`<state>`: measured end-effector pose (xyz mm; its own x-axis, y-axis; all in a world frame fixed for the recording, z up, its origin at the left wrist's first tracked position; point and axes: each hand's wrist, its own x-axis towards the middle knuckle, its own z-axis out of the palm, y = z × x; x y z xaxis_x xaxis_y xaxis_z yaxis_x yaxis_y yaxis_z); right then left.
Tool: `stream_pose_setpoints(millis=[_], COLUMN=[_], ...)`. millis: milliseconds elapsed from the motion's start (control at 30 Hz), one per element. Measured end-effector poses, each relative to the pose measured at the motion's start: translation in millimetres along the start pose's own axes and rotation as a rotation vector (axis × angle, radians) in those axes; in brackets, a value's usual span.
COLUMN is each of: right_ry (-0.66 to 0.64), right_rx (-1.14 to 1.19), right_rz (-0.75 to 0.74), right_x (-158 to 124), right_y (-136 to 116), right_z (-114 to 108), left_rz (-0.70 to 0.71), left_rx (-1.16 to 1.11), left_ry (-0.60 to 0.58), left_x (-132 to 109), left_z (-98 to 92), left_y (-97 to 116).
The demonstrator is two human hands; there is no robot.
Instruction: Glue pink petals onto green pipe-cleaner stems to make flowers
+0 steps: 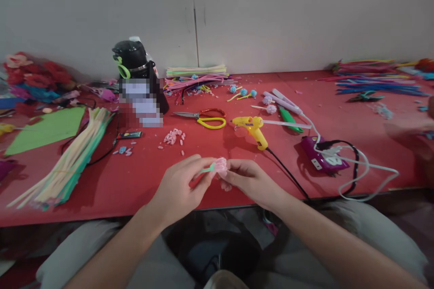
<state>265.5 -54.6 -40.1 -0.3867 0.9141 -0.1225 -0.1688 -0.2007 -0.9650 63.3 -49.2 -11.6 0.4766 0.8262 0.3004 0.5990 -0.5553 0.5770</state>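
Both my hands meet over the front edge of the red table [135,180]. My left hand [179,187] pinches the pale green stem of a small pink pipe-cleaner flower [220,165]. My right hand [249,180] is closed on the flower's pink head from the right. A little pile of pink pieces [173,137] lies on the table just beyond my hands. Scissors with yellow and red handles [205,118] and a yellow glue gun [252,128] lie further back.
A bundle of pale pipe cleaners [71,158] and green paper [47,128] lie at left. A black bottle [132,61] stands at the back. A purple power strip [322,156] with cables, a hair straightener [283,100] and coloured pipe cleaners [373,79] sit at right.
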Motion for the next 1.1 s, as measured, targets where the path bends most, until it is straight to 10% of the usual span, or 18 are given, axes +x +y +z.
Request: stream_pose_setpoints(millis=[233,667,1100], right_ry=[-0.075,-0.055,-0.088], right_rx=[-0.228,-0.207,-0.123], right_rz=[0.062,-0.067,-0.057], right_x=[-2,-6,-10], right_y=[-15,-14,-10], right_z=[-12,-7,-1], left_rz=[0.139,-0.078,0.004], left_rx=[0.165,-0.11,-0.095], left_ry=[-0.187,-0.216,-0.201], left_x=[-4,-7,-8], left_z=[-8.9,-4.6,-3.5], left_y=[2,8,10])
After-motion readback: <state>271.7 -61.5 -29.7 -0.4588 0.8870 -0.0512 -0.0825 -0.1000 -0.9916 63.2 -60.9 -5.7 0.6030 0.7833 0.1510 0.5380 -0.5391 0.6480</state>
